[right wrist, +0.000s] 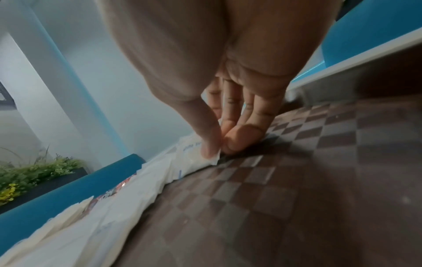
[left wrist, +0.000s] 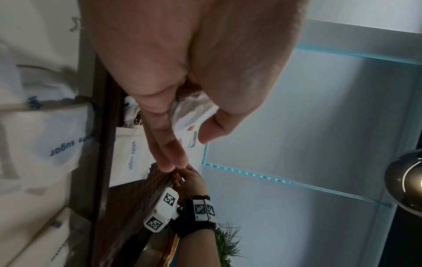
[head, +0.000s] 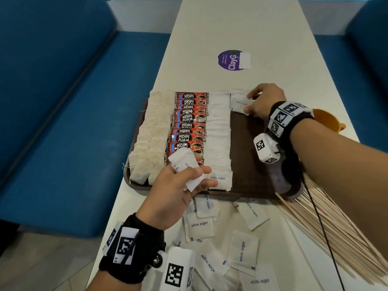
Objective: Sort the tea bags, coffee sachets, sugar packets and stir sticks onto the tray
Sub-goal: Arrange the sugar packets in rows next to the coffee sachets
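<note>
At the far end of the tray, my right hand pinches a sugar packet between thumb and fingertips, starting a second sugar column just beside the first. Its long axis runs across the tray, like the packets already laid. My left hand holds a small stack of spare packets in a curled grip over the near edge. The bare strip lies nearer my right hand. Loose packets and stir sticks wait on the tabletop.
</note>
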{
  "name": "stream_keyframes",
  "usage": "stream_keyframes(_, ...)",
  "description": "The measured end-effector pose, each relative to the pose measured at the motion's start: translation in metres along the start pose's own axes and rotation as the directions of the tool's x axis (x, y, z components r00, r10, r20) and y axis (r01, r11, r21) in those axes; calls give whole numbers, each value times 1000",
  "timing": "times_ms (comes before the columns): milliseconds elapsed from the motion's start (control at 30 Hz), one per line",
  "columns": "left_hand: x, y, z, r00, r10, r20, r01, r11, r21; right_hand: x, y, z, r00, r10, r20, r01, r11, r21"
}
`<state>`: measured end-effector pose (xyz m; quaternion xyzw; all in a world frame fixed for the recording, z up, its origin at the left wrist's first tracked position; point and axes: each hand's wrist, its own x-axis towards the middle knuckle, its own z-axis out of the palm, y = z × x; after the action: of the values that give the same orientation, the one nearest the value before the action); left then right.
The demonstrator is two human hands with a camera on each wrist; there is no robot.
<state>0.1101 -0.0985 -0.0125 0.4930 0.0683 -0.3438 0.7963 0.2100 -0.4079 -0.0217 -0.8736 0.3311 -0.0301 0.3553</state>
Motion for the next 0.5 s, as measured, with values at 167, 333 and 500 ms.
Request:
stream_keyframes(167, 2, 0, 2, 1000, -15, 0, 15, 1000, 27, 1, -2, -3, 999, -4, -49, 3, 1000, -22)
stream_keyframes(333, 2, 1, 1, 1000, -5, 12, 5, 1000, 0, -1, -2, -3, 998, -37, -56, 33, 998, -61)
stream_keyframes(500, -3, 4, 1, 999, -7, 45, 7, 1000, 3, -18, -6, -4, 991, -102, -89, 101, 995, -17)
